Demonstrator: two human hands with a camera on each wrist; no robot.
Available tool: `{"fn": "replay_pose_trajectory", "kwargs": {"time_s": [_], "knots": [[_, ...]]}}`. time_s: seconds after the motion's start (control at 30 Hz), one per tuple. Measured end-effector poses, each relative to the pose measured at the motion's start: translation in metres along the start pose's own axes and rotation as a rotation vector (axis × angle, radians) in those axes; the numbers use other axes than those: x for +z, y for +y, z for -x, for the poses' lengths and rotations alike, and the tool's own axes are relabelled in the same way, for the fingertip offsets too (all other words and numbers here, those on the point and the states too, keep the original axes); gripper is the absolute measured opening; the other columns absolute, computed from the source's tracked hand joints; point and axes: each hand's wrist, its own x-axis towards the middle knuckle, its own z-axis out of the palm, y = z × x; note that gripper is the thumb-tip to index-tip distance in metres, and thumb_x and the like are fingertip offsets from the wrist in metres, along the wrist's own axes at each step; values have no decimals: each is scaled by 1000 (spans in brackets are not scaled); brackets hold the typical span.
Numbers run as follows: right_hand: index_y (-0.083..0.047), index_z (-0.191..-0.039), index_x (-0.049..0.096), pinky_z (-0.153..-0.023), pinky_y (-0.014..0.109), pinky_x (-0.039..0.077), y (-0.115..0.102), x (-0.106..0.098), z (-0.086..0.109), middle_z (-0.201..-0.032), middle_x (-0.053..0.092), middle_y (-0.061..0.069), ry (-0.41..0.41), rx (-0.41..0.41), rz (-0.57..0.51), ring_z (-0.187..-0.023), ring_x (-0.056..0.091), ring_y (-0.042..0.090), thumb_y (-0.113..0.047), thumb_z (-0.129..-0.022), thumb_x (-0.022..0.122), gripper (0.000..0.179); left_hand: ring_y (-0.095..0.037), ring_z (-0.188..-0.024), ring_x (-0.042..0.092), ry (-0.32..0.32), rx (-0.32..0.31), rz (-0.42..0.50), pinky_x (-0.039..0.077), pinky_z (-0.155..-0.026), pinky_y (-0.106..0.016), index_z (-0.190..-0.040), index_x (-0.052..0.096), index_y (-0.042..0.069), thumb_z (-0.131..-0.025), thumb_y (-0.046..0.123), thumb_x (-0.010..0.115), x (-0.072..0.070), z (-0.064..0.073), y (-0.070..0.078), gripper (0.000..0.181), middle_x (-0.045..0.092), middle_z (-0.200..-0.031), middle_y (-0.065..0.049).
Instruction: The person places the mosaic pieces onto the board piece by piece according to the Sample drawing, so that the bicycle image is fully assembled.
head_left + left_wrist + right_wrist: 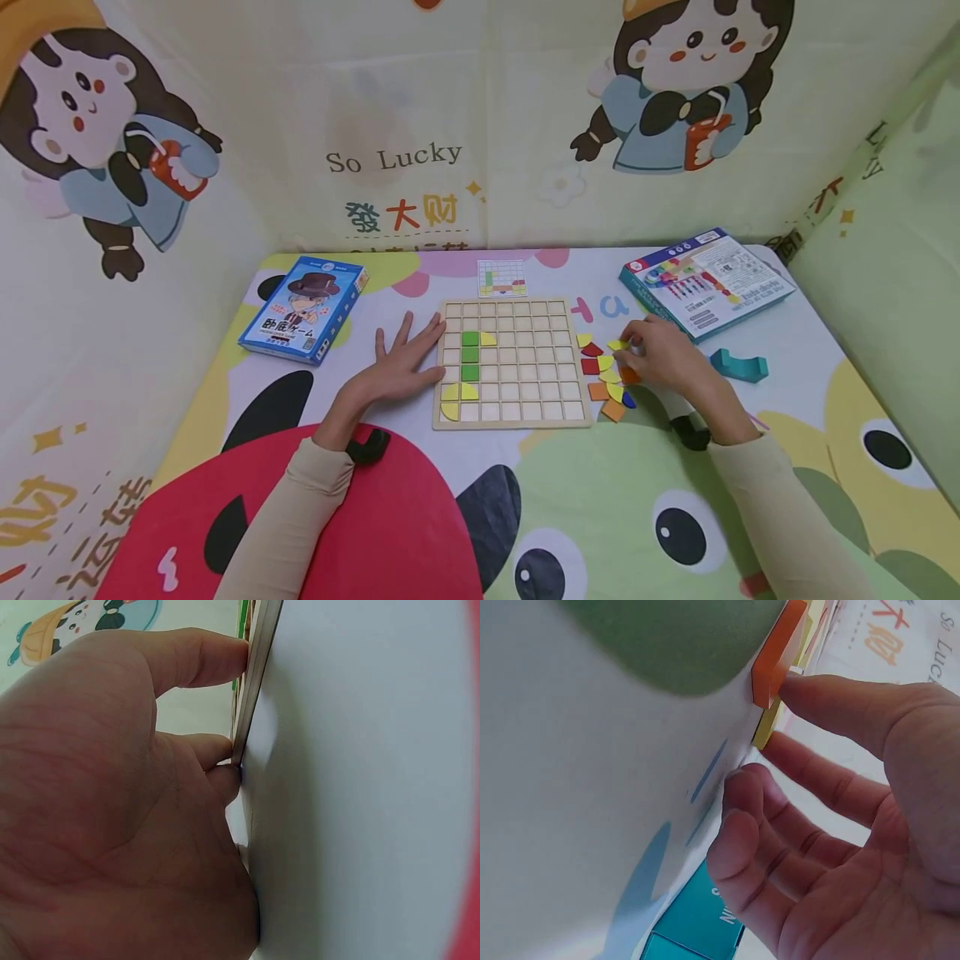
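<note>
My left hand [405, 358] rests with spread fingers at the left edge of the wooden grid board [525, 358], thumb and fingertips touching its frame. On the board, green squares [470, 355] form a column. One yellow quarter-circle [488, 339] sits beside the top square, and several more lie at the lower left. My right hand [660, 354] is over the loose pieces right of the board, its thumb and index finger pinching a yellow quarter-circle piece [765, 727]. An orange square [776, 660] sits by the thumb tip in the right wrist view; the other fingers are curled.
Loose red, orange, yellow and blue pieces [590, 366] lie along the board's right side. A small grid card [491, 290] lies behind the board. A blue box [303, 308] stands left, a teal-edged box [705, 279] right, with a teal curved block [738, 367] near it.
</note>
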Motion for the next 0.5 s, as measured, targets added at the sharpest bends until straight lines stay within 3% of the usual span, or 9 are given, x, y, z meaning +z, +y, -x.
{"fn": "replay_pose_trajectory", "kwargs": {"time_s": [0.2,0.5], "knots": [[-2,-121,70,-89,48,58,1,-4,2,-115,68,20,-15,29,22,-107,60,35,-32,-98,75,38,-37,-166,-21,-2,0,0,-26,-122,-73,-172,15,22,-100,45,58,0,1,1,87,5,-182,-1],[-8,-134,70,-79,36,59,4,-6,3,-114,67,19,-29,-101,8,-103,61,30,-15,-97,73,38,-37,-166,-21,-3,-5,1,-26,-122,-72,-172,14,23,-101,46,58,-1,1,1,87,4,-182,0]]}}
